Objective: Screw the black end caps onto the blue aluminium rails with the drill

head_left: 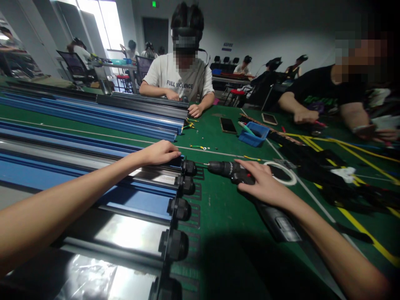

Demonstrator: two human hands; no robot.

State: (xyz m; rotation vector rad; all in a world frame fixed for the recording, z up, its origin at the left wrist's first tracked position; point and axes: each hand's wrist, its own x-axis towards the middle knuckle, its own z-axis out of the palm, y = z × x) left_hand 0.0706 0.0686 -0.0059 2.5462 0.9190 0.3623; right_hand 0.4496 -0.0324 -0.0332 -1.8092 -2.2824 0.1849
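My right hand (261, 183) is wrapped round a black cordless drill (226, 168), which lies along the green table. Its thin bit points left at the black cable gland (189, 167) on the farthest rail end; I cannot tell whether they touch. My left hand (159, 153) is closed over the end of a long metal rail (137, 151), just left of that gland. Several blue and silver rails lie side by side, and each nearby end carries a black gland (179, 208). Flat black slotted tabs (191, 214) stick out beneath the glands.
Across the green table (218, 246) a person handles more rails (134, 118). A phone (228, 125), a blue bin (254, 135) with tools and a coil of white cable (283, 173) lie to the right. Another person works there beside black and yellow cables (359, 225).
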